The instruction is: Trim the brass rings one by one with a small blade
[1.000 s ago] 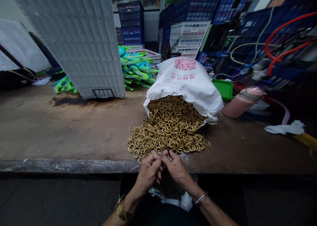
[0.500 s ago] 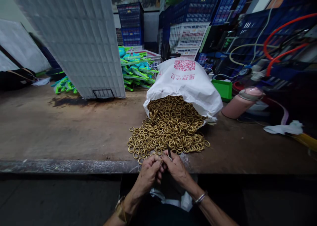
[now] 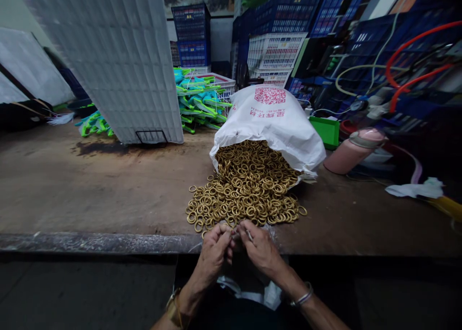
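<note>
Brass-coloured rings spill in a heap from the mouth of a white woven sack onto the wooden table. At the table's front edge, just before the heap, my left hand is closed in a pinch. Whatever sits between its fingertips is too small or hidden to make out. Close beside it, my right hand is closed too, fingertips nearly meeting those of the left. A sliver of a thin, blade-like tool shows between its fingers; the rest is hidden.
A tall pale ribbed panel stands at left. Behind it lie green and blue plastic pieces. Stacked crates fill the back. At right are a green tray, a pink bottle and orange hoses.
My hands have drawn slightly apart at the fingertips. The dark tool that stuck up from my right hand has turned, and only a pale sliver shows. The heap looks unchanged.
</note>
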Tool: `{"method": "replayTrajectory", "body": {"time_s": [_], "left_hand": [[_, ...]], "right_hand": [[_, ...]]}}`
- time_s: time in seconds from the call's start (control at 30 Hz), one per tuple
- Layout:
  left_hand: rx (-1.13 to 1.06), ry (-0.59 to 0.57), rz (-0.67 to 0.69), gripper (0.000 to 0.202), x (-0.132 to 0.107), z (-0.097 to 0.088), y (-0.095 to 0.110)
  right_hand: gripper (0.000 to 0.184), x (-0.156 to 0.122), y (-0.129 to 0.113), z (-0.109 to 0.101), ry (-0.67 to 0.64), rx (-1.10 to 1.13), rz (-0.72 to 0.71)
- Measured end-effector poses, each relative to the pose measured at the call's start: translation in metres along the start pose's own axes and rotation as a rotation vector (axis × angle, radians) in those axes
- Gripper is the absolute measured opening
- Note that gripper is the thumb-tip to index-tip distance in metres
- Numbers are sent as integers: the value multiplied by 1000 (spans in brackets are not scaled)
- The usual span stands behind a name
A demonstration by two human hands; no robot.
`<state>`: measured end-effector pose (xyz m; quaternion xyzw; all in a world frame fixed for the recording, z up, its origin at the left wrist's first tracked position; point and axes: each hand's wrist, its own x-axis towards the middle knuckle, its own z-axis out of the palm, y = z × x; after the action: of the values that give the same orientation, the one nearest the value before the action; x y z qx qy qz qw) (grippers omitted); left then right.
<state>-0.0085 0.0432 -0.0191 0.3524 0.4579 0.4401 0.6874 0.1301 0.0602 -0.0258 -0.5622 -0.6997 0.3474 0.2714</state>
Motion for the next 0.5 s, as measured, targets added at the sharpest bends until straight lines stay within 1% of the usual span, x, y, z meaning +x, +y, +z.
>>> {"method": "replayTrajectory", "body": {"time_s": [0.03,0.07,0.13,0.23,0.5], "left_hand": [[8,2,4,32,-1,0,1],[17,1,6,32,-1,1,1],[38,-1,7,32,-3,2,2],[39,11,-10,34,-4,2,1],[-15,31,-33,34,-5,0,1]], "right_hand": [[14,-2,-1,0,-39,-77,-29],[17,-4,-3,0,-73,-143,-46],[27,-7,-5,1,-120,-246,-54],[36,-8,-7,2,-144,-343,-39],[32,-8,-9,3,-151,-413,11]]}}
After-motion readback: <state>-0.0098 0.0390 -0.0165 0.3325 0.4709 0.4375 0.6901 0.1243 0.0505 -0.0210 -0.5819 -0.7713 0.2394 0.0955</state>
